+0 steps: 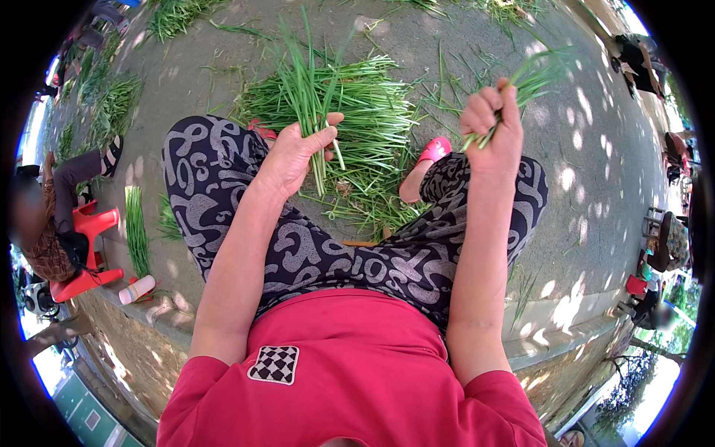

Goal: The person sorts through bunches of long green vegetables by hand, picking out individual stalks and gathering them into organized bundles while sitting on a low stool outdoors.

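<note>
My left hand [299,146] grips a small bunch of green garlic chives [310,100], pale stem ends down and leaves pointing away from me. Raised over my right knee, my right hand [492,125] is closed around another few green stalks [530,84]; their leaf tips are blurred. On the ground between my feet lies a large heap of chives [363,100], its pale ends mostly to the right. Looser, tangled leaves [374,209] are scattered on the near side of the heap, close to my legs.
At left, a neat chive bundle [136,229] lies near a pale roll [137,290]. A person sits by red plastic stools [89,246]. More leaf piles [117,103] lie at far left. A low concrete kerb [564,329] runs behind me; other people sit at far right.
</note>
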Tool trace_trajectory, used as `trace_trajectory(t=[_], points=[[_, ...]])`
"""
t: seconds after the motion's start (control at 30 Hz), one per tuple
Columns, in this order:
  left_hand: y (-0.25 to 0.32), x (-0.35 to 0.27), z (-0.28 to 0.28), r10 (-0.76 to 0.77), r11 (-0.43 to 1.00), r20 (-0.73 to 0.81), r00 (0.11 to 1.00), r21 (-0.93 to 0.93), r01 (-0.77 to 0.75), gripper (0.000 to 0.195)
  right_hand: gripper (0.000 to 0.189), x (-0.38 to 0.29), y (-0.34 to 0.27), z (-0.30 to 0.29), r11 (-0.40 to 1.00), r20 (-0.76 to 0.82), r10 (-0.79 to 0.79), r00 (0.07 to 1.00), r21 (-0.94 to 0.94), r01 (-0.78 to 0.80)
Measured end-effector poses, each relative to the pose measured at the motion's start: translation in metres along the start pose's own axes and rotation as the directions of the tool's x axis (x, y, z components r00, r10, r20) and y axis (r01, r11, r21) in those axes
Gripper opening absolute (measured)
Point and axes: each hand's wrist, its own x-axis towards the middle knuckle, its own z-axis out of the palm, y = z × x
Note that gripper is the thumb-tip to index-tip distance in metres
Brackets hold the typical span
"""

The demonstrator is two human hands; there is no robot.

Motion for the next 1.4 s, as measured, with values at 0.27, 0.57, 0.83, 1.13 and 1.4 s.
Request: trace_trajectory(t=[0.27,0.57,0.83,1.13,1.4], points=[[0.004,-0.002,0.004,-0.003,0.999,0.088,0.996,0.038,0.0,0.031,0.02,-0.024,0.074,0.006,0.72,-0.206,0.35,0.914,-0.564,-0.404],[0.007,-0.006,0.013,0.057,0.989,0.129,0.99,0.131,-0.074,0.035,0.022,-0.033,0.101,-0.002,0.504,-0.139,0.413,0.9,-0.789,-0.353],[0.005,-0.004,0.012,0.049,0.983,0.168,0.985,0.166,-0.077,0.029,0.018,-0.032,0.099,-0.001,0.574,-0.076,0.373,0.925,-0.764,-0.294],[-0.003,0.006,-0.006,-0.016,0.951,0.1,0.995,-0.307,0.046,0.029,0.009,-0.009,0.045,0.005,0.789,-0.168,-0.354,0.92,-0.582,0.197],[0.0,0.006,-0.004,-0.014,0.931,0.088,0.996,-0.362,0.045,0.034,0.011,-0.025,0.077,0.011,0.837,-0.108,0.172,0.979,-0.508,-0.203]])
